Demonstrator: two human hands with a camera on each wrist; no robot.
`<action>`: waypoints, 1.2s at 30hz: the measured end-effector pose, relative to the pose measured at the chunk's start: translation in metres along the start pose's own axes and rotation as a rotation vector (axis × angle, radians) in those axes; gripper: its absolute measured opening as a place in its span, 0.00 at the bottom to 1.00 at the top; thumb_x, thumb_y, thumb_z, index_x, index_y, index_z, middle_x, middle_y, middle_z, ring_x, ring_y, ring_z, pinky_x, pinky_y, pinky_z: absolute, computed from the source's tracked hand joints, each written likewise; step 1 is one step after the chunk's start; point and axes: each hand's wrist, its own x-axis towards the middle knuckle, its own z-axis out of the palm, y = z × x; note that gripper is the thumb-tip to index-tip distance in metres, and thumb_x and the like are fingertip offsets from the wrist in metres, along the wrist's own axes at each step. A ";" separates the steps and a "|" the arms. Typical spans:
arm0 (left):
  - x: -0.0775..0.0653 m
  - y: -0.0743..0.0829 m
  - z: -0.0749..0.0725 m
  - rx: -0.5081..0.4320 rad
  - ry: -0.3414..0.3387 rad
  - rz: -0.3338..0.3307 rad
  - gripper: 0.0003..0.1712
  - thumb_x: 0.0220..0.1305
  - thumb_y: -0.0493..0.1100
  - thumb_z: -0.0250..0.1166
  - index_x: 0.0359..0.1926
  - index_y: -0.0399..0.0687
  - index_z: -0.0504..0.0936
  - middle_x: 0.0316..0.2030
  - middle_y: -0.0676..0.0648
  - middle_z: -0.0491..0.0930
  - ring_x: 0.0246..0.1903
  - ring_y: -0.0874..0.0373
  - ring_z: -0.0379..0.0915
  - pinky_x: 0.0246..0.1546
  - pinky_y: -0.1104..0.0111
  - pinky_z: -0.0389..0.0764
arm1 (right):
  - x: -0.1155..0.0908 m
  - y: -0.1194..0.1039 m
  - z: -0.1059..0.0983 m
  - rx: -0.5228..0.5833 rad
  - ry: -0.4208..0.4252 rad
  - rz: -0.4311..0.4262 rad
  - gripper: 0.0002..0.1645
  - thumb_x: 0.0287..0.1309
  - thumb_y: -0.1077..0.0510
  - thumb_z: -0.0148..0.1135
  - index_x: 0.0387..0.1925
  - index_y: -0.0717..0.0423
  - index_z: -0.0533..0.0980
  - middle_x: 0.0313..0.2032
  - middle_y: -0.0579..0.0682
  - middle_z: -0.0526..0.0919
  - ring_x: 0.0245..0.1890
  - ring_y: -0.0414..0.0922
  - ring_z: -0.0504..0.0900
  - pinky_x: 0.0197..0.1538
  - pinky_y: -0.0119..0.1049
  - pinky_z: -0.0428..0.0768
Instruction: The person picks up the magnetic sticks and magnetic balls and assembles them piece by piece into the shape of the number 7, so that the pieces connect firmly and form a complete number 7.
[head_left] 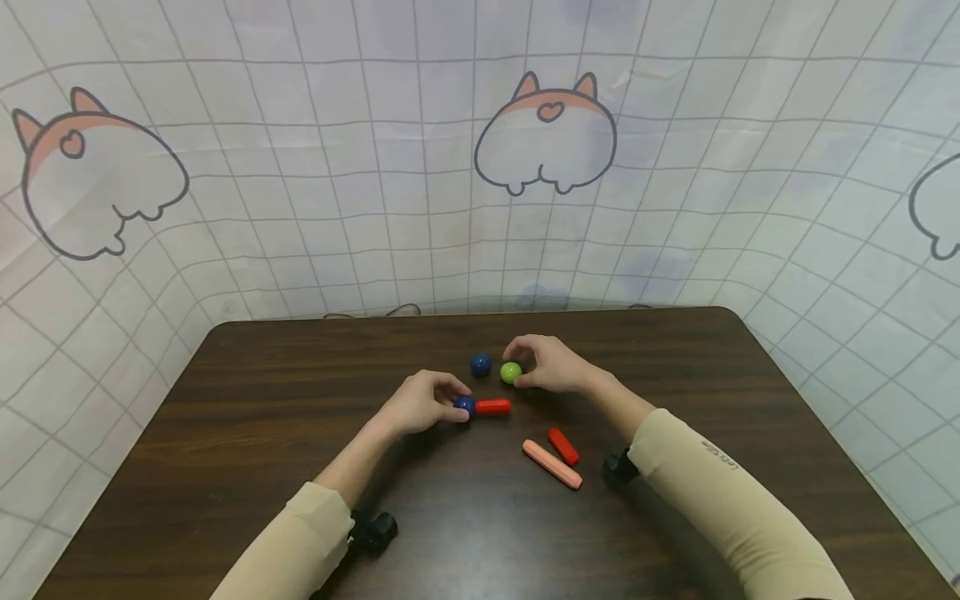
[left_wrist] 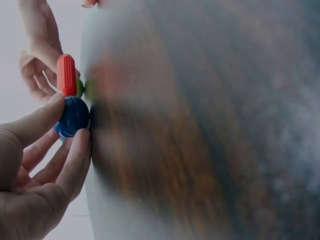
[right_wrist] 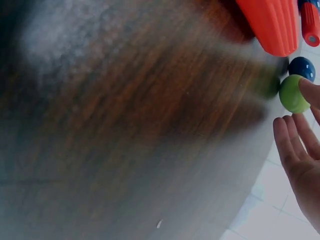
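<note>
My left hand (head_left: 420,402) pinches a dark blue ball (head_left: 465,405) between thumb and fingers, low over the table. A short ribbed red rod (head_left: 492,406) touches that ball end-on and points right; in the left wrist view this rod (left_wrist: 66,75) stands against the ball's edge. Farther back, my right hand (head_left: 553,364) has its thumb on a bright green ball (right_wrist: 292,95), with fingertips bent around its other side. A second blue ball (head_left: 481,364) sits just left of the green one.
On the dark wood table (head_left: 247,433), a loose red rod (head_left: 563,447) and a longer salmon-coloured rod (head_left: 552,464) lie nearer me, right of centre. A white grid-patterned curtain (head_left: 420,208) surrounds the table's back and sides. Black wrist cameras (head_left: 373,531) hang below both sleeves.
</note>
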 end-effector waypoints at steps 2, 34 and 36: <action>0.000 0.000 0.000 0.000 0.000 0.002 0.14 0.59 0.38 0.78 0.46 0.46 0.89 0.40 0.51 0.84 0.37 0.58 0.80 0.37 0.65 0.80 | 0.000 0.000 0.001 -0.002 0.004 -0.008 0.24 0.58 0.66 0.74 0.56 0.60 0.78 0.51 0.53 0.82 0.55 0.53 0.80 0.50 0.45 0.82; 0.002 -0.003 -0.004 0.023 0.016 0.010 0.13 0.60 0.39 0.78 0.46 0.47 0.89 0.40 0.51 0.84 0.36 0.58 0.79 0.39 0.65 0.79 | -0.005 -0.003 0.008 -0.049 0.013 -0.022 0.20 0.60 0.65 0.73 0.54 0.58 0.81 0.53 0.53 0.85 0.49 0.47 0.82 0.54 0.46 0.80; 0.002 -0.003 -0.004 0.022 0.015 0.008 0.13 0.60 0.39 0.78 0.46 0.47 0.89 0.40 0.51 0.84 0.37 0.58 0.78 0.39 0.65 0.79 | -0.006 -0.003 0.008 -0.046 0.011 -0.023 0.20 0.60 0.65 0.73 0.54 0.58 0.81 0.53 0.53 0.85 0.50 0.47 0.83 0.53 0.45 0.81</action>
